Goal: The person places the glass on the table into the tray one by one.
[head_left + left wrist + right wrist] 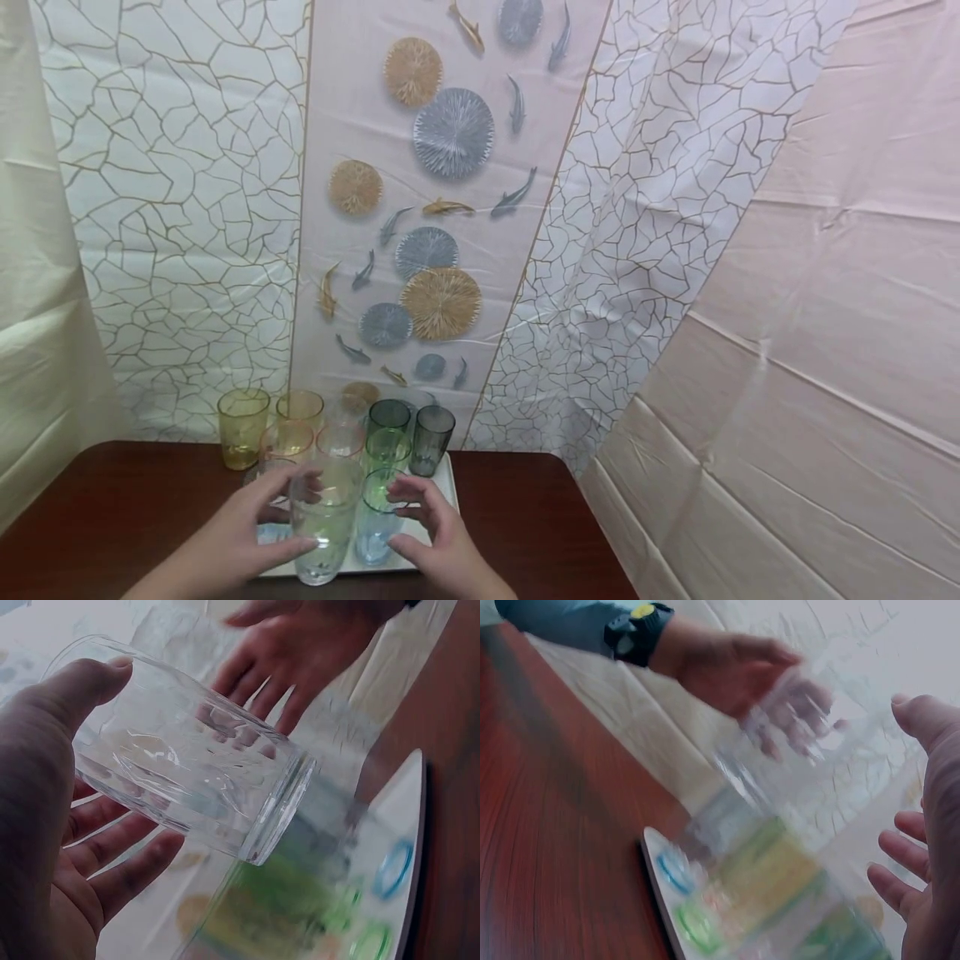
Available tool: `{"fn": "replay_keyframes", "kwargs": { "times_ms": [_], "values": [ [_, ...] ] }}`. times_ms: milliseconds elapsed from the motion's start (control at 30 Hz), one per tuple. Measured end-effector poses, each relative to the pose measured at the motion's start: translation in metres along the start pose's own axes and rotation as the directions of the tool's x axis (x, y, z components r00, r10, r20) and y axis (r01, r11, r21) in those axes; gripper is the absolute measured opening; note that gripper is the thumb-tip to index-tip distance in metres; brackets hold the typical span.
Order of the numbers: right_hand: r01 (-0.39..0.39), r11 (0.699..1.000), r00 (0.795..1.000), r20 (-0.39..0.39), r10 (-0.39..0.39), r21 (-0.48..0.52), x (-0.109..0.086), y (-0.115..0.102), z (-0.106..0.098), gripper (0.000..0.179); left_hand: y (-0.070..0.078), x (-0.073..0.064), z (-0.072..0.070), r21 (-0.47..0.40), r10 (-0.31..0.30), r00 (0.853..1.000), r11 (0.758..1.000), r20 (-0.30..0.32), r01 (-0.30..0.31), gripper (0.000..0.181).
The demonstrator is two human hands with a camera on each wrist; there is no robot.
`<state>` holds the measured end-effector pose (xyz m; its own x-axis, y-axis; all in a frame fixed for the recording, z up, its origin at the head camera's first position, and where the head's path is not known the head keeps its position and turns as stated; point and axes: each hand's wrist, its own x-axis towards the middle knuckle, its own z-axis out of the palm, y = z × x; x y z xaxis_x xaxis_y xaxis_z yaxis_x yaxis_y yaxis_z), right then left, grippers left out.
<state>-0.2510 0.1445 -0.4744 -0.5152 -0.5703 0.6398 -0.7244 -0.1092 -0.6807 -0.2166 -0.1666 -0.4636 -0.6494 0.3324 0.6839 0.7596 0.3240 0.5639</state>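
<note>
A clear drinking glass (321, 537) stands out in front of the others, held in my left hand (243, 525) between thumb and fingers. In the left wrist view the thumb lies along one side of the clear glass (195, 765) and the fingers along the other. Apart from that glass, my right hand (444, 533) has its fingers spread and loosely bent, with nothing in its grasp. Behind its fingertips in the head view is a light blue glass (375, 537), partly covered by them.
A white tray (447, 483) carries several coloured glasses, among them a green glass (387, 448) and a grey glass (432, 442). At the back left stand a yellow glass (243, 429) and an amber glass (302, 408). Under everything is a dark red wooden table (525, 525), with patterned curtains behind.
</note>
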Motion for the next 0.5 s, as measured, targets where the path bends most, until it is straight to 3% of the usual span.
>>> {"fn": "replay_keyframes", "kwargs": {
  "times_ms": [100, 200, 500],
  "values": [
    [0.003, 1.0, 1.0, 0.027, -0.004, 0.029, 0.007, -0.003, 0.008, 0.07, 0.005, 0.006, 0.014, -0.039, 0.037, 0.999, 0.999, 0.034, -0.036, 0.072],
    [-0.006, 1.0, 0.999, 0.04, 0.004, 0.03, 0.009, -0.005, 0.014, 0.075, 0.009, 0.011, 0.023, -0.065, 0.032, 0.997, 0.998, 0.064, -0.028, 0.072],
    [-0.026, 0.999, 0.998, 0.053, 0.024, 0.041, 0.01, -0.002, 0.021, 0.077, 0.011, 0.015, 0.033, -0.101, 0.006, 0.995, 0.995, 0.101, 0.004, 0.068]
  ]
}}
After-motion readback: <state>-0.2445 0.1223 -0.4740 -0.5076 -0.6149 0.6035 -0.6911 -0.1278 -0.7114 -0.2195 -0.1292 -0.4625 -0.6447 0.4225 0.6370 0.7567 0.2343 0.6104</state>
